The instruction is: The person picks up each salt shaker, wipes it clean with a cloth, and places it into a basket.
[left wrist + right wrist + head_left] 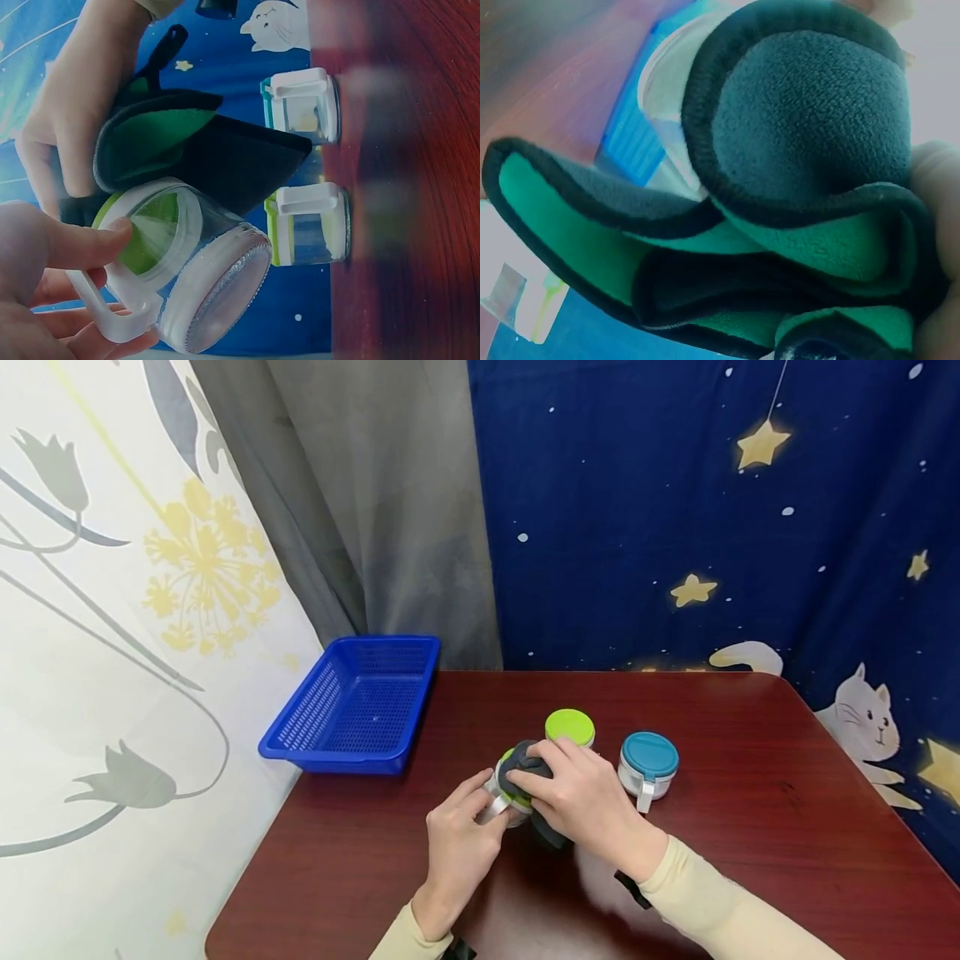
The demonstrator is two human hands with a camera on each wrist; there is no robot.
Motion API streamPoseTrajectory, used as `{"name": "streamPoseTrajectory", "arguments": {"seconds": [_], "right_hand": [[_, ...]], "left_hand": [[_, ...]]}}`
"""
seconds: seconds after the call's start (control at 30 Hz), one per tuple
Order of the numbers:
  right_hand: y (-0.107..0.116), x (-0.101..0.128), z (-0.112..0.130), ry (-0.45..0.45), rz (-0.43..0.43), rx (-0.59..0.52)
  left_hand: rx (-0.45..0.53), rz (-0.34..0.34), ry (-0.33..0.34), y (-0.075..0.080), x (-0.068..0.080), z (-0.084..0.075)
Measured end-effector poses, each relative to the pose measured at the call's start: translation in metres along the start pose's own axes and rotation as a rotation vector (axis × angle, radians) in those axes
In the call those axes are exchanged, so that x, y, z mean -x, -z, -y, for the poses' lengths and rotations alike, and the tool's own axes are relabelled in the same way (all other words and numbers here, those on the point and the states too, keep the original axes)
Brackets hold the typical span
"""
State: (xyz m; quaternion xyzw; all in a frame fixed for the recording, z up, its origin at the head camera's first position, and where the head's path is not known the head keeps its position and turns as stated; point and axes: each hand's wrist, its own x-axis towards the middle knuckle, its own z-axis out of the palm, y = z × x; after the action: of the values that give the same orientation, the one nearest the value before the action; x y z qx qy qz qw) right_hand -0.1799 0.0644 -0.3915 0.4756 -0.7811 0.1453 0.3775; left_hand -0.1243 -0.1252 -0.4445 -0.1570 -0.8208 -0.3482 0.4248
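A clear glass jar [217, 292] with a lime-green lid and a white handle is tilted in my left hand [467, 831]. The thumb lies near the lid and the other fingers are around the handle side. My right hand [592, 793] grips a bunched cloth [810, 112], dark grey with a green reverse and black edging. Part of the cloth lies against the lid, covering much of it in the head view, and a loose fold hangs below the right hand. Beyond the hands stands a second green-lidded jar [570, 727], partly hidden by the right hand.
To the right, a jar with a teal lid [649, 755] stands upright, its white handle facing me. A blue perforated basket [348, 765] sits at the table's back left corner. The dark red table [750, 827] ends at curtains behind.
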Motion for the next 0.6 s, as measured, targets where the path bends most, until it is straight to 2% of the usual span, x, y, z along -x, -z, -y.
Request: {"name": "streamPoseTrajectory", "arguments": {"seconds": [0.13, 0.27, 0.43, 0.6], "right_hand": [[-0.002, 0.002, -0.007, -0.026, 0.045, 0.044], [-0.007, 0.005, -0.018, -0.076, 0.105, 0.078], [-0.008, 0.012, -0.030, -0.154, 0.170, 0.093], [-0.006, 0.016, -0.032, -0.166, 0.190, 0.075]], "left_hand": [[-0.007, 0.005, -0.008, 0.001, 0.000, -0.003], [0.001, 0.014, 0.012, 0.003, 0.002, -0.005], [0.096, -0.005, 0.100, 0.004, 0.003, -0.001], [0.182, -0.015, 0.220, 0.007, 0.002, 0.005]]}}
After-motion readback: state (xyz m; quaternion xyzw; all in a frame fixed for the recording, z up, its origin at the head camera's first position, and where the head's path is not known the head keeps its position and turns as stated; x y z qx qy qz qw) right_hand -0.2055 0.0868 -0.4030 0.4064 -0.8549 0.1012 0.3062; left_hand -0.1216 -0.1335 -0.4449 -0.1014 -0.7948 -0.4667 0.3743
